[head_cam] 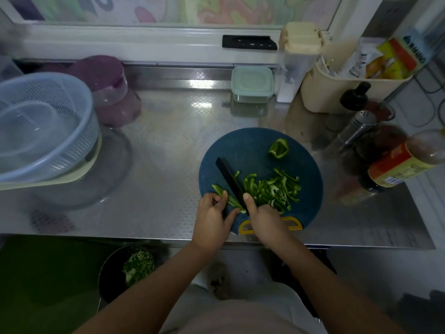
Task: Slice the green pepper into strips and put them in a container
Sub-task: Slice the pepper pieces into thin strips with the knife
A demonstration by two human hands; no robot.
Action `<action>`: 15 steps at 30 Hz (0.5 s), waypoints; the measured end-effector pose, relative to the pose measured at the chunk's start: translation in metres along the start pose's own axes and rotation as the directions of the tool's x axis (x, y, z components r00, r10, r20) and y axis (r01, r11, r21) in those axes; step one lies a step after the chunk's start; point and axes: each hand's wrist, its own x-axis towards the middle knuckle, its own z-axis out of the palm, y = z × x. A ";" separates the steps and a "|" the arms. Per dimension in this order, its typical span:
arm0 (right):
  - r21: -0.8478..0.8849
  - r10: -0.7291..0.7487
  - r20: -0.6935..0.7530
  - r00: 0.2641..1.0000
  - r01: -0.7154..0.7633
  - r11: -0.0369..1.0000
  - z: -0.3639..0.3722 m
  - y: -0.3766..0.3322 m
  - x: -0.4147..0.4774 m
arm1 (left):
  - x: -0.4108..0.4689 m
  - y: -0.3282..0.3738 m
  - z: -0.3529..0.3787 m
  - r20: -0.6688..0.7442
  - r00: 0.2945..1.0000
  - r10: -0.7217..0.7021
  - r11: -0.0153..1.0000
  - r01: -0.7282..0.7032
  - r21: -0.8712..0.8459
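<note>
Gleaming dimly, the embossed steel desk [168, 153] runs below a window sill [144, 44] — pale colander [43, 126] at its left, bottles [399, 162] at its right, a lidded green container [252, 83] at the back. On the round blue cutting board [243, 145] the left grip [213, 219] pins a pepper piece [222, 192]; the right grip [265, 219] clasps a black knife [230, 180]. Cut strips [272, 191] lie heaped right of the blade — an uncut chunk [278, 148] farther back.

A dark teal round cutting board [252, 150] with a yellow handle [292, 221] carries bright green pepper strips [272, 191] and a black knife [230, 179]. The silver steel counter [168, 150] bears a fine checker embossing. Near its left edge sits a pale blue perforated colander [48, 121]; along the back edge, a purple tub [106, 78] and a mint-lidded box [251, 80].
</note>
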 end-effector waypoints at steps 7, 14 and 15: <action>-0.201 -0.065 0.013 0.998 0.066 0.977 0.002 -0.004 0.000 | 0.021 0.014 -0.005 0.029 0.958 -0.286 0.931 0.285 -0.226; -0.286 -0.034 -0.075 0.997 0.012 0.958 0.009 -0.024 0.000 | 0.029 0.021 -0.005 0.074 0.912 -0.403 0.886 0.409 -0.220; -0.213 -0.014 -0.067 0.998 -0.001 0.977 0.004 -0.023 0.003 | 0.029 0.021 -0.005 0.085 0.913 -0.399 0.885 0.408 -0.223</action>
